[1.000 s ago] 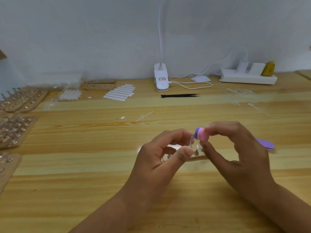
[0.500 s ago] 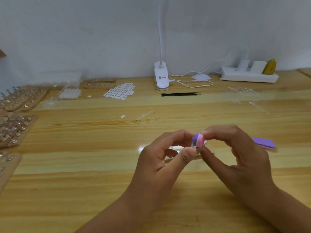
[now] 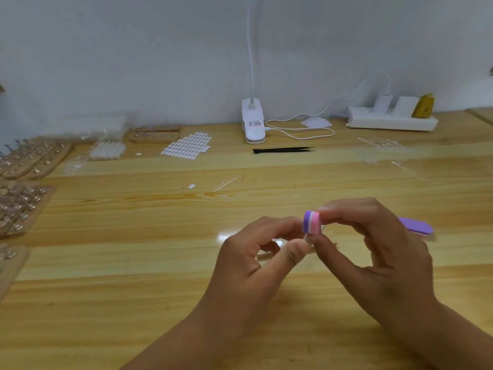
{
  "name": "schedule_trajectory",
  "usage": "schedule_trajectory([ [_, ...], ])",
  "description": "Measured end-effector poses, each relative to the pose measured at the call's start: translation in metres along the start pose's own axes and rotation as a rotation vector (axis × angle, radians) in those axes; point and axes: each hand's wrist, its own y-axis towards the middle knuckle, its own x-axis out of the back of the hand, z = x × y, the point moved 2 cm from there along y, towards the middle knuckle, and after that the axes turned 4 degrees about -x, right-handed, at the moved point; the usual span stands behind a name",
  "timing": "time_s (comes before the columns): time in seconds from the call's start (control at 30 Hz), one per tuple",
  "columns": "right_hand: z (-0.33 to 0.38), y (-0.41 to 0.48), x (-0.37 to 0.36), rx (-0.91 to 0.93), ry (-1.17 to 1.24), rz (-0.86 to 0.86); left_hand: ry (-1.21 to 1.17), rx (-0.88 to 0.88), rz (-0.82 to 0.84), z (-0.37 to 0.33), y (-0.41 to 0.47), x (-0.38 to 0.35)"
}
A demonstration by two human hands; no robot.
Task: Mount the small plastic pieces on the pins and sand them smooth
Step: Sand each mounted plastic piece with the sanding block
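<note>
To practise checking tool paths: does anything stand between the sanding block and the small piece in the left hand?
Nothing visible: the right hand holds the sanding block close to the small piece pinched by the left hand.

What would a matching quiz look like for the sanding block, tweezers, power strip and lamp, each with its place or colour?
Things:
1 sanding block
2 tweezers
3 power strip
4 lamp

Descriptions:
A white, back right
B black, lying flat on the table
C pink, white and purple, pinched in the right hand
D white, back centre, neck rising out of view

Pairs: 1-C, 2-B, 3-A, 4-D
</note>
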Motion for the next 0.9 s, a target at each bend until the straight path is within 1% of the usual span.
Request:
schedule_trajectory([
  [0.23, -0.002, -0.001, 0.006, -0.042, 0.055, -0.059, -0.054, 0.052, 0.037, 0.000, 0.001, 0.000],
  [0.3, -0.002, -0.001, 0.005, -0.024, 0.028, -0.034, -0.034, 0.028, 0.042, -0.002, 0.001, 0.000],
  [0.4, -0.006, -0.001, 0.001, -0.006, -0.079, 0.031, -0.016, -0.006, 0.021, -0.005, 0.000, 0.000],
  [0.47, -0.009, -0.002, 0.001, -0.058, -0.067, 0.049, -0.045, -0.002, -0.010, -0.006, 0.001, 0.004],
  [0.53, -0.008, -0.001, 0.002, -0.086, 0.004, 0.015, -0.052, 0.002, -0.020, -0.007, 0.002, 0.006],
  [0.6, -0.004, -0.001, 0.001, -0.048, 0.009, -0.007, -0.024, -0.012, -0.008, -0.008, 0.002, 0.005],
  [0.67, -0.005, -0.002, -0.001, -0.025, -0.057, 0.040, -0.016, -0.031, -0.001, -0.010, 0.001, 0.003],
  [0.73, -0.012, -0.002, 0.001, -0.101, -0.077, 0.072, -0.063, -0.023, -0.017, -0.010, 0.001, 0.004],
  [0.8, -0.015, 0.001, 0.003, -0.157, -0.036, 0.045, -0.088, -0.011, -0.029, -0.009, 0.002, 0.007],
  [0.9, -0.009, 0.002, 0.001, -0.098, -0.001, 0.015, -0.077, 0.045, -0.043, -0.003, 0.003, 0.010],
])
